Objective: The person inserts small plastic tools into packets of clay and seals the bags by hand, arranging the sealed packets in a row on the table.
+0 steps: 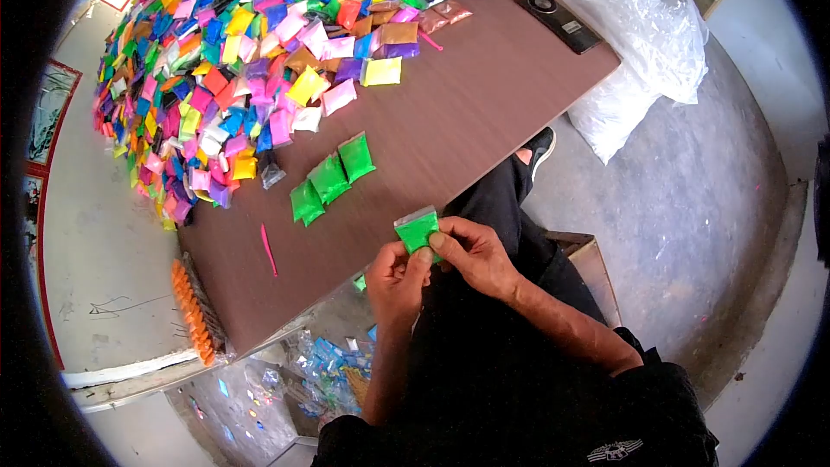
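A small green packet with a clear top edge is held between my two hands, just off the table's front edge. My left hand pinches its lower left side with thumb and fingers. On the right side, my right hand grips it, the thumb lying on its face. Three green packets lie in a slanted row on the brown table, beyond my hands. A large heap of many-coloured packets covers the table's far left part.
A pink stick lies near the table's left end, beside an orange spiral-edged object. A black device with a round dial is at the far right. Clear plastic bags hang beyond it. Scraps lie below.
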A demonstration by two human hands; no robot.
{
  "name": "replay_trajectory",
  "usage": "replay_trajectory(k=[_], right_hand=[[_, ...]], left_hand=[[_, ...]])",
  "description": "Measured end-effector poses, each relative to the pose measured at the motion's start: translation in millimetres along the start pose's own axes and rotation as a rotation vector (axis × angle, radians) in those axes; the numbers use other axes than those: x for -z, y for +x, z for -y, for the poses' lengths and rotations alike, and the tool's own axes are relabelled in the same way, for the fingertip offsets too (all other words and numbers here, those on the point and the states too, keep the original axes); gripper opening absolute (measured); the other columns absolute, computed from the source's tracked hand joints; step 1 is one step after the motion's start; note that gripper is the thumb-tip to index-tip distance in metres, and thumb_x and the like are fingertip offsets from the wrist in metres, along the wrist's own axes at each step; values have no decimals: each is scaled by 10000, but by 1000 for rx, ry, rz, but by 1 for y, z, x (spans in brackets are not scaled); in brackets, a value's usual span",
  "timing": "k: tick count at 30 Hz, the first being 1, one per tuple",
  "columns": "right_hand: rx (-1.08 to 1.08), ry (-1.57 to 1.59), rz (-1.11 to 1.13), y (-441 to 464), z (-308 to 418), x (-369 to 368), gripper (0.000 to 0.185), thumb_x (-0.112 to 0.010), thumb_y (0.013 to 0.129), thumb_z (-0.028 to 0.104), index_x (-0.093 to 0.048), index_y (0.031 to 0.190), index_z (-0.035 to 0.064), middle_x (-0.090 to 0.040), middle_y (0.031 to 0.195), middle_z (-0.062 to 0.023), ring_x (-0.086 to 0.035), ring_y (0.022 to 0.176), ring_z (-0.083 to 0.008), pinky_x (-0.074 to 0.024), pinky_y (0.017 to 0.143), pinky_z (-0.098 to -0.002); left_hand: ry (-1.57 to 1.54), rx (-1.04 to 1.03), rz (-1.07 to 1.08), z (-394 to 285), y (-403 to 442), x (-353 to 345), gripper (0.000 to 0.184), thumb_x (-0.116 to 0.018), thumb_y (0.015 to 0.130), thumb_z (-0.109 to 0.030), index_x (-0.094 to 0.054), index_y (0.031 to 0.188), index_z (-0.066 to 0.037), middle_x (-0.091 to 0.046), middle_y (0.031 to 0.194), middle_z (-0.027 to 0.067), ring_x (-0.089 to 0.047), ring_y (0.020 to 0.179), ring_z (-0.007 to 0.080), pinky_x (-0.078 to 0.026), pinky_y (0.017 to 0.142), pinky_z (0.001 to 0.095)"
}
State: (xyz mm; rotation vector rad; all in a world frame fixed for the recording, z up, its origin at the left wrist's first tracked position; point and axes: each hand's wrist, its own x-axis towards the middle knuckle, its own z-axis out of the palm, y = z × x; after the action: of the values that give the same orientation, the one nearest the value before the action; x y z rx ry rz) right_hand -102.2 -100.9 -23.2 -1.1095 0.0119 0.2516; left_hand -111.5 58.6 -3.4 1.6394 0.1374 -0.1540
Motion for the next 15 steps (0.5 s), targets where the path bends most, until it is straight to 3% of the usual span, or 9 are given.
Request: replay_trajectory(k=[3,11,15], right_hand=[[-51,-4,46,0,2,1,260,-612,1035,210,-648,1176,-6,-664,1003,-4,-600,902,-76,-521,798,-263],[16,2,-25,1,-2,3,275,-598,1041,191,-631,1221,-14,-670,1001,-26,-608,875,-85,-534,762,-264],[11,46,-28,1,-2,2,278,-590,1044,184,-620,1236,-16,-670,1012,-34,-612,881,-89,-535,760,-265]], left_hand=[[-2,-16,-19,-1,0,3,182,-703,953,-169,-628,1000,-9,-644,805,24,-584,675,80,-473,598,243],[-159,89,14,-13,-7,-11,273,-686,955,-83,-619,1191,36,-686,881,55,-630,716,99,-527,646,237],[-118,73,19,-8,-4,-11,257,-685,953,-78,-625,1176,34,-683,874,56,-627,713,96,-523,644,234]])
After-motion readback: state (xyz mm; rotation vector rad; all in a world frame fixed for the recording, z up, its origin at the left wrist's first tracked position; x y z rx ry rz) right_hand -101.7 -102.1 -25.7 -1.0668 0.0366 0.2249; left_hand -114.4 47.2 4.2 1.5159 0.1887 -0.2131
